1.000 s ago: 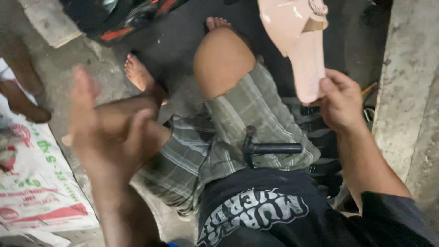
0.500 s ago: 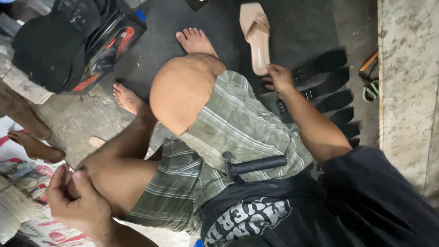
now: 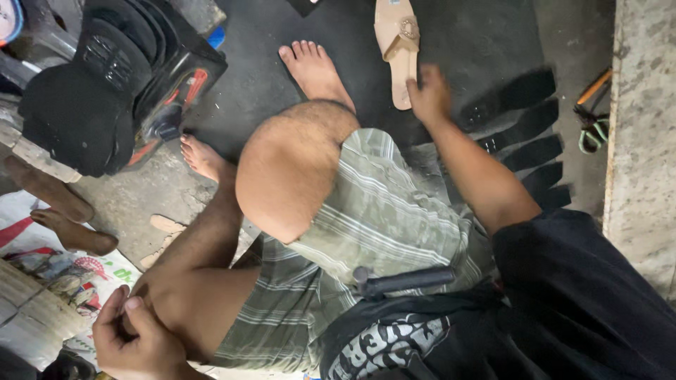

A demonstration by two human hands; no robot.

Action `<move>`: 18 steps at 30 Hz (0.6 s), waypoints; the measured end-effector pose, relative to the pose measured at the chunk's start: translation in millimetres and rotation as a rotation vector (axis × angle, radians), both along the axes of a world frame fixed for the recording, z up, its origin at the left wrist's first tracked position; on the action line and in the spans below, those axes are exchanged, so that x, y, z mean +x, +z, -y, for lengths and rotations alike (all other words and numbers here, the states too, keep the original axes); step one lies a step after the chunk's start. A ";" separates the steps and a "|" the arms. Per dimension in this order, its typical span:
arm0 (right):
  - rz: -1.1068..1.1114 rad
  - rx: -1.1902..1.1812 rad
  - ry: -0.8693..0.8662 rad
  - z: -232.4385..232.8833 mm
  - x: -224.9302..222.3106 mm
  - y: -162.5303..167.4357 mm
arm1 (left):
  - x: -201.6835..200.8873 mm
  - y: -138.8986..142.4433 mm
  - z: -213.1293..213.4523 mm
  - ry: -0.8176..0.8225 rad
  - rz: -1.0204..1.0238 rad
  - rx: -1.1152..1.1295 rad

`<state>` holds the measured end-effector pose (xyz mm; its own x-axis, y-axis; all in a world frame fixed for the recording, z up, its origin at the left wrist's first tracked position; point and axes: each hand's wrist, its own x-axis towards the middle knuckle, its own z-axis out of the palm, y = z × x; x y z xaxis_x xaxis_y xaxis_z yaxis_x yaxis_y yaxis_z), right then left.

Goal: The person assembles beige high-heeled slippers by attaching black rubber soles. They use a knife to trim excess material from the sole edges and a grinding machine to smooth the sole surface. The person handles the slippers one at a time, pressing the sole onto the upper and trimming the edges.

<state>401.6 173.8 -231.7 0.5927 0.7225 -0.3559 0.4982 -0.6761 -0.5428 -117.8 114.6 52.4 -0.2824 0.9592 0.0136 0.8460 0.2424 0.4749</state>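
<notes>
**Two hands, one sandal on the floor**

At the far left we see our left hand (image 3: 137, 338) curled loosely against our bent leg, fingers folded in and holding nothing. Above it sit a stack of black soles (image 3: 91, 91) and two wooden shoe forms (image 3: 63, 211). In our lap, between both hands, lies a black tool (image 3: 405, 280). Our right hand (image 3: 429, 95) reaches out with fingers spread, empty, touching or just short of the heel end of the tan sandal (image 3: 398, 42); we cannot tell which. To its right lies a row of black sole pieces (image 3: 524, 134).
</notes>
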 end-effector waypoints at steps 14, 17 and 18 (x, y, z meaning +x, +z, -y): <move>0.188 0.236 0.318 -85.7 14.2 8.9 | -23.4 -33.8 13.3 0.055 0.169 0.046; 0.374 0.615 0.442 -117.1 67.1 25.7 | -26.2 -42.2 8.8 0.063 0.134 0.031; 0.284 0.599 0.348 -134.1 86.8 33.4 | -26.9 -44.0 7.1 0.070 0.131 0.031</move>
<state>488.3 307.9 -198.3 0.3047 0.9071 0.2904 0.8053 -0.0826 -0.5870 -144.7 107.5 8.4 -0.3498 0.9368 0.0015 0.7579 0.2821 0.5882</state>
